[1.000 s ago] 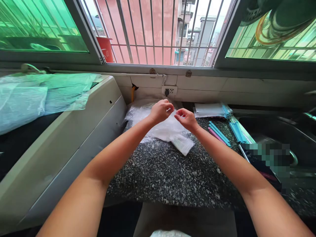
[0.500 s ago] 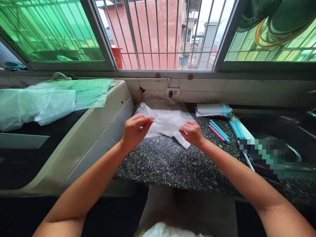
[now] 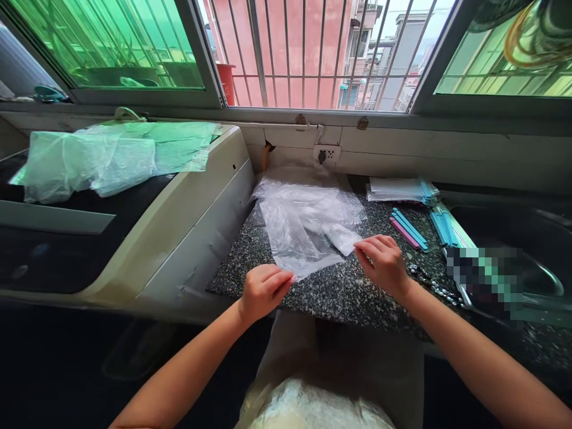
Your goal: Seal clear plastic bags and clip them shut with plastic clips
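A clear plastic bag [image 3: 292, 229] lies spread over the speckled stone counter [image 3: 241, 268], on top of more clear plastic sheeting [image 3: 295, 173]. My left hand [image 3: 267, 290] is closed, pinching the bag's near corner close to the counter's front edge. Farther right, my right hand [image 3: 382, 262] is also closed, its thumb and fingertips pinched on a narrower whitish part of the plastic. Whether both pieces belong to one bag, I cannot tell for sure.
Blue and pink strips [image 3: 409, 229] lie right of the plastic, near a stack of clear packets [image 3: 397, 189]. A dark sink [image 3: 500, 220] is at the right. On the left, green-tinted plastic bags [image 3: 120, 158] rest on a washing machine [image 3: 192, 238]. A wall socket [image 3: 327, 154] is behind.
My left hand has come down toward the counter's front edge, drawing the plastic bag's corner with it. My right hand has shifted right and slightly nearer. The camera view has turned a little left.
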Demonstrator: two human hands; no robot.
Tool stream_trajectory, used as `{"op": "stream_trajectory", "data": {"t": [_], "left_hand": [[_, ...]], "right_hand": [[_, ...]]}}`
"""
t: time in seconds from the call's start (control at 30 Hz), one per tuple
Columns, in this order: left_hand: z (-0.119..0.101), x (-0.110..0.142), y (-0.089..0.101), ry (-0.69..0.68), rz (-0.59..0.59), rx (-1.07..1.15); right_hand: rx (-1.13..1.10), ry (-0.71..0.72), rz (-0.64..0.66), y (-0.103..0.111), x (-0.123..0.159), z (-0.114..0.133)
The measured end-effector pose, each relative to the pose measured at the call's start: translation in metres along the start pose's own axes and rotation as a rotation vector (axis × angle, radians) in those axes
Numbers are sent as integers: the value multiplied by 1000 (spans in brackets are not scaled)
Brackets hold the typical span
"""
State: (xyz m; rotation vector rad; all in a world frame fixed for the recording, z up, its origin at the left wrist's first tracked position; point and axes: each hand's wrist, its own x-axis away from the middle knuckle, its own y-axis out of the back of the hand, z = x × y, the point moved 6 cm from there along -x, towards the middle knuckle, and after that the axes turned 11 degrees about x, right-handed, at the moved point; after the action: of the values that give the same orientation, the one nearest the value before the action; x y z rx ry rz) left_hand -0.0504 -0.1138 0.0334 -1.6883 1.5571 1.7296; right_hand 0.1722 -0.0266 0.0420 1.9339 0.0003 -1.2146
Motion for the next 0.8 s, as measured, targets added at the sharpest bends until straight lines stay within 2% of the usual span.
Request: {"op": "stream_trajectory", "data": {"t": [0.07, 0.13, 0.23, 0.33, 0.43, 0.57, 0.8], "left_hand": [[-6, -1, -8, -19, 35, -19], [-11, -4, -15, -40, 72, -43], [-18, -7, -25, -70, 114, -67], [-23, -7, -31, -91, 150, -72], [-24, -6, -30, -104, 155, -83], [-15, -5, -25, -77, 115, -158], [6, 9, -28, 17, 184, -283]], "right_hand": [[-105, 35, -54, 14, 0, 15], [-201, 143, -63, 24, -1, 37], [-210, 244, -16, 25, 0, 65], [-207, 243, 33, 22, 0, 76], [-217, 227, 45, 26, -1, 74], [-211, 189, 9, 44, -5, 64], [-245, 136, -21, 66, 0, 46]]}}
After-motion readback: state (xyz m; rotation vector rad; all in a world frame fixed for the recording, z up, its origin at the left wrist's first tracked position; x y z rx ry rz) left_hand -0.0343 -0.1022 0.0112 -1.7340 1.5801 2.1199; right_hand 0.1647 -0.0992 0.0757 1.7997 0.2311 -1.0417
